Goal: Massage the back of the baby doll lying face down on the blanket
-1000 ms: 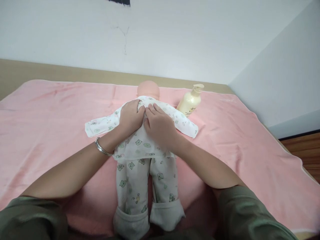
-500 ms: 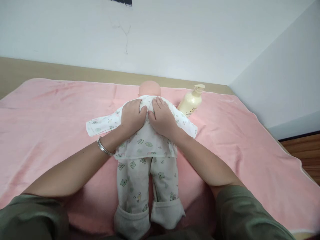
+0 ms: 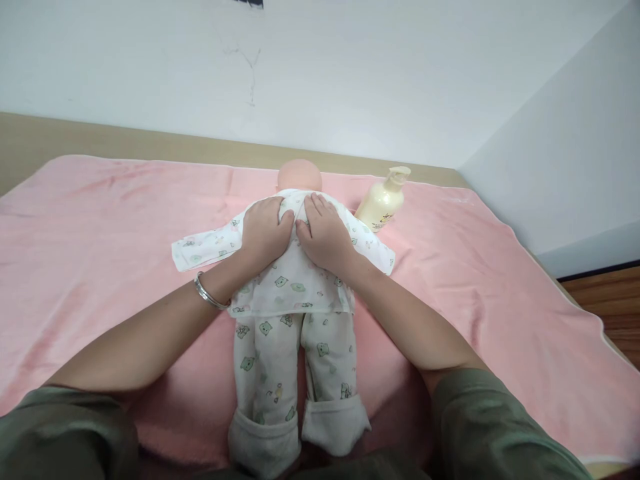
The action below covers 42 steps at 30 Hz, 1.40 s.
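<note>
A baby doll (image 3: 299, 175) lies stretched out on a pink blanket (image 3: 125, 220), its bald head away from me and its face out of sight. It wears a white printed top (image 3: 295, 290) and matching trousers (image 3: 277, 373) with turned-up cuffs. My left hand (image 3: 266, 230) rests flat on the left side of the doll's upper back, thumb pointing inward. On the other side lies my right hand (image 3: 325, 232), fingers stretched toward the doll's neck. The two thumbs almost meet at the middle. Neither hand grips anything.
A pale yellow pump bottle (image 3: 383, 203) lies tilted on the blanket, just beyond the doll's right-side sleeve. Behind the blanket runs a wooden edge (image 3: 200, 143) against a white wall (image 3: 350, 73). Brown wood (image 3: 610, 300) shows at the far right.
</note>
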Each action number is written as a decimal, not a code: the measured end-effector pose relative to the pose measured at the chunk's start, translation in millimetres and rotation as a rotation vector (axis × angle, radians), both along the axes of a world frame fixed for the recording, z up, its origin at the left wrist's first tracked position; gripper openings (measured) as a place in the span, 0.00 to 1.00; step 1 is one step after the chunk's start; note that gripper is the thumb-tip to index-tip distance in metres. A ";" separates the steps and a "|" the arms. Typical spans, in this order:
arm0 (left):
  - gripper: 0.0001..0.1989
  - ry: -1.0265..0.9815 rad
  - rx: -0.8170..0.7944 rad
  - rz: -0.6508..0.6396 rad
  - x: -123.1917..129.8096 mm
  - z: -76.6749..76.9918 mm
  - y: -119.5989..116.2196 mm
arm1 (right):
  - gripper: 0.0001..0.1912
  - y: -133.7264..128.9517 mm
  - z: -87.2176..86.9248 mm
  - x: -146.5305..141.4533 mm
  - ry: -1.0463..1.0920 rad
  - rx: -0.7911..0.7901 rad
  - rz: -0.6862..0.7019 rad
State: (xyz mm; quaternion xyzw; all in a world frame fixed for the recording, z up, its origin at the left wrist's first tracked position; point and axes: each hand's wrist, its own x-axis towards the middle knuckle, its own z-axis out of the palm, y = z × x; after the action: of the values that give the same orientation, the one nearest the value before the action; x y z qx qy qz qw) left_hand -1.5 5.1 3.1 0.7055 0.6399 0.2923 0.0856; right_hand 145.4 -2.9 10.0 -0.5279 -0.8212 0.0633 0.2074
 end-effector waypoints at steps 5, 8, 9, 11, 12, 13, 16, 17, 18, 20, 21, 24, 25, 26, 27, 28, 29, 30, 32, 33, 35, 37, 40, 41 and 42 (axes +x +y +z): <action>0.15 0.004 0.003 -0.004 0.5 -0.6 -0.4 | 0.32 -0.2 -0.1 0.0 -0.001 0.019 -0.003; 0.14 0.005 0.012 -0.002 0.2 0.0 0.5 | 0.32 -0.4 -1.9 -0.6 0.004 0.040 0.003; 0.14 0.005 0.012 -0.003 0.1 0.6 0.7 | 0.32 -0.4 -2.5 -0.5 0.007 0.049 0.005; 0.13 0.014 0.005 -0.007 0.2 2.2 -0.2 | 0.31 0.5 -2.8 0.6 0.016 0.062 0.008; 0.13 0.027 0.003 -0.011 0.6 2.9 -1.7 | 0.31 1.6 -2.4 1.8 0.023 0.063 0.011; 0.13 0.049 0.009 -0.014 1.4 3.5 -4.0 | 0.30 3.1 -1.6 3.5 0.031 0.056 0.015; 0.16 0.148 0.094 -0.049 5.6 3.0 -15.7 | 0.31 9.9 2.9 9.9 0.038 -0.009 0.033; 0.17 0.180 0.130 -0.076 7.4 2.3 -20.3 | 0.32 12.2 4.5 11.7 0.030 -0.035 0.039; 0.18 0.205 0.159 -0.105 9.1 1.7 -24.5 | 0.33 14.0 6.1 13.1 0.017 -0.052 0.043; 0.20 0.230 0.178 -0.149 11.6 1.4 -30.2 | 0.33 14.9 8.4 14.0 -0.008 -0.054 0.042; 0.19 0.233 0.167 -0.156 12.0 2.2 -31.0 | 0.32 13.8 9.1 13.4 -0.017 -0.042 0.039; 0.16 0.205 0.082 -0.135 9.3 7.7 -25.3 | 0.26 3.3 8.4 8.8 -0.054 0.029 0.010; 0.15 0.195 0.045 -0.127 7.4 10.0 -21.4 | 0.25 -2.1 7.4 6.9 -0.074 0.062 -0.002; 0.14 0.191 0.011 -0.126 5.3 12.1 -17.1 | 0.24 -7.9 6.3 4.9 -0.099 0.099 -0.011; 0.14 0.195 -0.015 -0.134 3.1 13.7 -12.8 | 0.23 -13.9 5.0 3.2 -0.122 0.136 -0.012; 0.14 0.207 -0.031 -0.144 1.1 14.6 -8.8 | 0.22 -19.5 4.0 1.7 -0.141 0.170 -0.007; 0.14 0.225 -0.038 -0.154 -0.7 14.9 -5.6 | 0.21 -24.2 3.3 0.6 -0.154 0.195 0.004; 0.15 0.245 -0.037 -0.158 -2.0 14.5 -3.3 | 0.21 -27.6 3.2 0.0 -0.157 0.210 0.015; 0.17 0.292 -0.015 -0.167 -3.1 12.0 -2.3 | 0.19 -28.8 4.7 0.0 -0.135 0.198 0.029; 0.18 0.317 0.001 -0.179 -2.7 10.3 -3.8 | 0.19 -26.3 6.1 0.7 -0.113 0.168 0.025; 0.21 0.343 0.050 -0.208 0.0 6.9 -10.6 | 0.19 -15.7 9.0 3.2 -0.062 0.084 0.012; 0.22 0.329 0.104 -0.198 4.7 4.3 -20.7 | 0.20 -1.2 10.3 6.4 -0.017 0.020 0.001; 0.20 0.284 0.150 -0.156 11.5 4.0 -33.8 | 0.23 16.0 8.0 9.9 0.007 0.013 0.008; 0.19 0.280 0.147 -0.162 12.6 5.1 -35.7 | 0.24 18.1 6.8 10.2 -0.001 0.024 0.011; 0.18 0.280 0.136 -0.174 12.7 6.8 -35.9 | 0.24 17.8 5.7 10.0 -0.018 0.036 0.017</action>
State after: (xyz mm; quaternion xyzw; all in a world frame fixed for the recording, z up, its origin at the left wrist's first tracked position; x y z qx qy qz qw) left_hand 11.2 -30.8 9.9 0.7962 0.5609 0.2253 -0.0273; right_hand 155.4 14.9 15.6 -0.5176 -0.8284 0.0456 0.2091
